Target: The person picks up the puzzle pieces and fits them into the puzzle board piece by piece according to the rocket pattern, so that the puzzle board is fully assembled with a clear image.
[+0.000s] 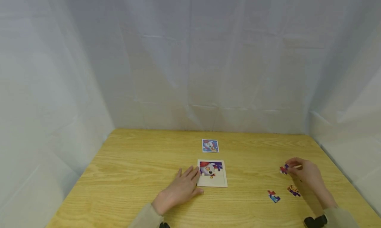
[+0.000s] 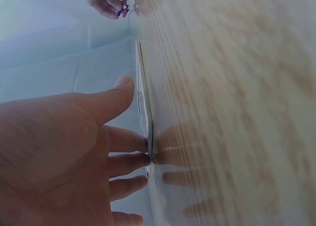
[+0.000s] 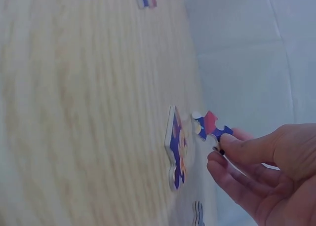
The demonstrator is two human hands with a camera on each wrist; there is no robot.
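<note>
**Puzzle piece pinched above the desk**

A puzzle piece [image 1: 284, 169] is held clear of the desk [image 1: 134, 168], pinched between thumb and curled fingers [image 3: 232, 159] of the right hand [image 1: 306, 175]. The left hand [image 1: 181, 188] is laid flat, fingers straight and slightly spread, fingertips touching the puzzle board [image 1: 218, 181]. Two loose pieces [image 1: 273, 196] are seen nearby.

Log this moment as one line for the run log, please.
left hand: flat on table, fingers touching puzzle board | right hand: pinching puzzle piece | loose pieces nearby | picture card behind board
</note>
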